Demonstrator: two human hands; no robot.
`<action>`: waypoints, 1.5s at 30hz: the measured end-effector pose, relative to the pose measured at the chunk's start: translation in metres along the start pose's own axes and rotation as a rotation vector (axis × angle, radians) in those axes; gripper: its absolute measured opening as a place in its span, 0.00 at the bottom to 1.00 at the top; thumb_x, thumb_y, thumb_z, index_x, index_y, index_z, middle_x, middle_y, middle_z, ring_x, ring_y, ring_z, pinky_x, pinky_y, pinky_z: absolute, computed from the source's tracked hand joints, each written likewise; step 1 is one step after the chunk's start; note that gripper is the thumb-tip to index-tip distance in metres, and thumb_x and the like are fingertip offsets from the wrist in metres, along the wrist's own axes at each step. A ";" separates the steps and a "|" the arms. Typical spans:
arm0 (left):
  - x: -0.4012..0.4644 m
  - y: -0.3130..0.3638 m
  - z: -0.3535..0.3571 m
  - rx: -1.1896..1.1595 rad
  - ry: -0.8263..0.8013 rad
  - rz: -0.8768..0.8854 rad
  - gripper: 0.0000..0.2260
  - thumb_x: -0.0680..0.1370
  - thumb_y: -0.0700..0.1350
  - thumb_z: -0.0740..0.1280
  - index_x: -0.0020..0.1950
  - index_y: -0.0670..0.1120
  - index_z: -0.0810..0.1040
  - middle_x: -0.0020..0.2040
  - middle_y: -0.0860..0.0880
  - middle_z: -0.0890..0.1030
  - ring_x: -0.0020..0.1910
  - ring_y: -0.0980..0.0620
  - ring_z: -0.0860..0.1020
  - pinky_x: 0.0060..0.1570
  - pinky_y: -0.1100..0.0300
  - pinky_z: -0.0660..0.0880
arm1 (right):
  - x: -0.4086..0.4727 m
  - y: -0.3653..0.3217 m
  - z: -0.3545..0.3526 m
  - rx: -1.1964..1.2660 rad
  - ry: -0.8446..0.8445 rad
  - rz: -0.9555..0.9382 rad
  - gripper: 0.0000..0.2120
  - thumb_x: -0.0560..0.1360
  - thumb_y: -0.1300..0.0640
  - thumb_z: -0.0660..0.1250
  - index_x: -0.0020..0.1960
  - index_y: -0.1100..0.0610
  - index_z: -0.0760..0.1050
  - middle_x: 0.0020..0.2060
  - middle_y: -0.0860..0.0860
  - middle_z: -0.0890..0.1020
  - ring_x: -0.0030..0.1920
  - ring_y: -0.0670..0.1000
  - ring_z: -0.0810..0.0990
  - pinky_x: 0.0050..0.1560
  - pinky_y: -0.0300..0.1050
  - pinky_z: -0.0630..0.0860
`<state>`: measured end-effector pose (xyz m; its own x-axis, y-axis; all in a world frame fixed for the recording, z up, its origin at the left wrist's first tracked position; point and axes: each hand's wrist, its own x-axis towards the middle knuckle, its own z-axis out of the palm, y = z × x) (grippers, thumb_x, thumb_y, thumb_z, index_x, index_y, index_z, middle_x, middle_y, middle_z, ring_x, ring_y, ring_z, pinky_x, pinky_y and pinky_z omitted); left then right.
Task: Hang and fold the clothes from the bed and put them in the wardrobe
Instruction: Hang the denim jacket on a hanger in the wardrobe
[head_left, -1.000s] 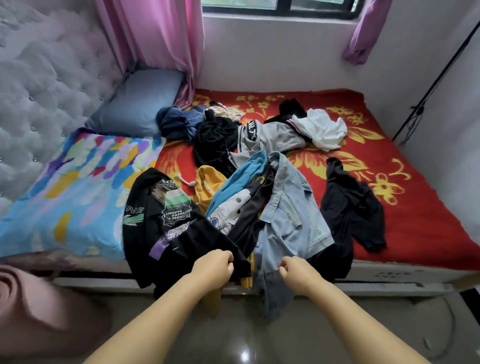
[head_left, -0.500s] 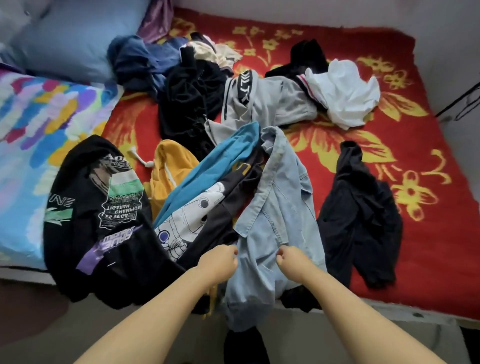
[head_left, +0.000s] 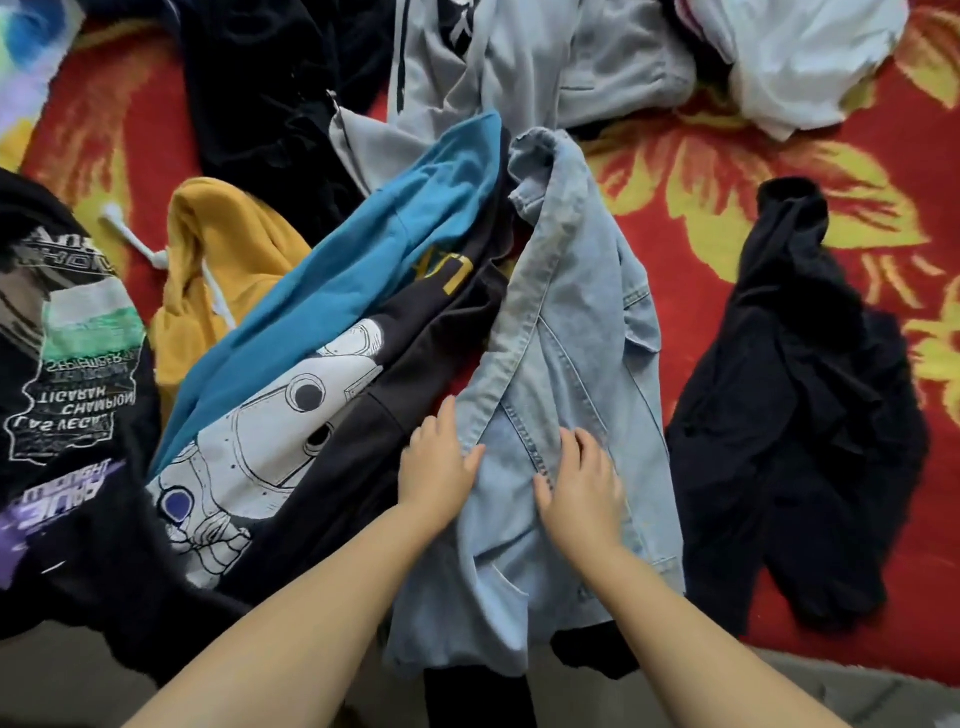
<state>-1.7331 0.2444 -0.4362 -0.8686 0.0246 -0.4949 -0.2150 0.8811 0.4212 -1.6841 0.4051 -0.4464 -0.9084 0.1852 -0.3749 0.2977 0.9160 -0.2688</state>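
Faded matt denim jacket (head_left: 566, 374) on plush bedspread (head_left: 727, 171).

Bare red blanket (head_left: 691, 270) lies open between the denim jacket (head_left: 571, 338) and the black garment (head_left: 795, 415) — left of the jacket, the astronaut shirt (head_left: 291, 415) and yellow hoodie (head_left: 218, 260) crowd the way.

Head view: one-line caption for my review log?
Both hands, left and right, rest on a light denim jacket amid clothes on the red bedspread.
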 end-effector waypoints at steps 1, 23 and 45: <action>0.001 0.000 0.001 -0.036 -0.006 -0.011 0.25 0.77 0.50 0.65 0.71 0.45 0.62 0.61 0.42 0.73 0.60 0.40 0.72 0.54 0.50 0.70 | -0.003 0.003 0.004 0.009 0.035 -0.011 0.32 0.64 0.56 0.76 0.65 0.62 0.72 0.62 0.60 0.75 0.60 0.62 0.76 0.55 0.60 0.75; -0.269 0.009 -0.169 -0.082 -0.112 0.695 0.10 0.73 0.49 0.56 0.46 0.47 0.74 0.44 0.49 0.79 0.44 0.48 0.75 0.42 0.55 0.69 | -0.186 -0.147 -0.220 0.494 -0.277 -0.065 0.04 0.70 0.59 0.63 0.37 0.55 0.70 0.35 0.51 0.76 0.36 0.49 0.73 0.36 0.43 0.69; -0.443 -0.105 -0.318 -0.472 0.472 0.786 0.06 0.67 0.50 0.61 0.33 0.50 0.74 0.30 0.53 0.74 0.32 0.60 0.68 0.34 0.60 0.65 | -0.470 -0.245 -0.413 -0.340 0.165 -0.503 0.18 0.73 0.52 0.67 0.61 0.49 0.68 0.41 0.41 0.67 0.47 0.47 0.67 0.55 0.40 0.66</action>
<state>-1.4678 -0.0092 -0.0200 -0.9047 0.2356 0.3550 0.4241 0.4184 0.8032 -1.4511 0.2405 0.1627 -0.9544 -0.2706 -0.1264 -0.2637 0.9621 -0.0690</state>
